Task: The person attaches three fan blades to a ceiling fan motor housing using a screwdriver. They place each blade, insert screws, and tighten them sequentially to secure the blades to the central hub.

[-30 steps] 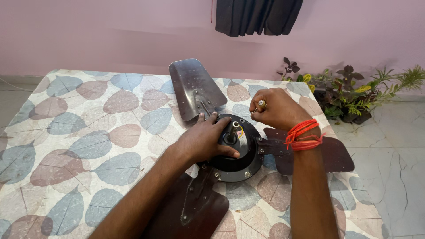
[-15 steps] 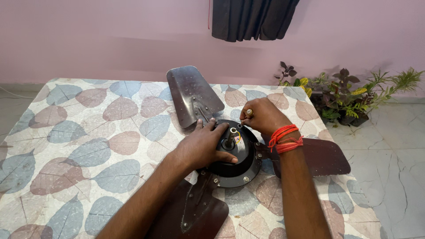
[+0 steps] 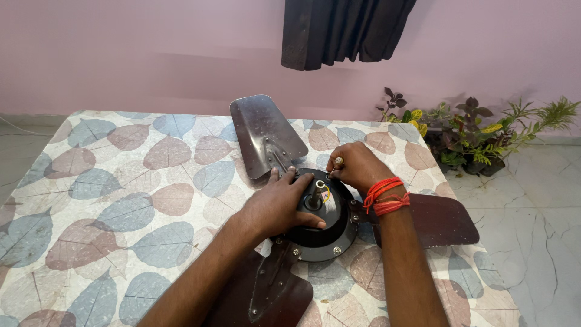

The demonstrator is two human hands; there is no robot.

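A dark ceiling fan lies on a leaf-patterned cloth (image 3: 121, 181). Its round black motor housing (image 3: 321, 233) has a metal shaft (image 3: 317, 191) standing up in the middle. Three blades spread out: one far (image 3: 263, 133), one right (image 3: 439, 221), one near (image 3: 266, 290). My left hand (image 3: 279, 203) lies flat on the housing's left side, fingers toward the far blade's bracket. My right hand (image 3: 354, 166), with red threads (image 3: 384, 195) at the wrist, is closed around a small tool (image 3: 337, 162) whose tip points down at the housing's far rim.
Potted plants (image 3: 478, 136) with green, yellow and dark leaves stand on the marble floor (image 3: 532, 230) to the right. A pink wall (image 3: 139, 54) runs behind, with a dark curtain (image 3: 345, 30) hanging at the top.
My right hand has moved left and down with the small tool, closer to the housing's far rim. My left hand stays pressed on the housing.
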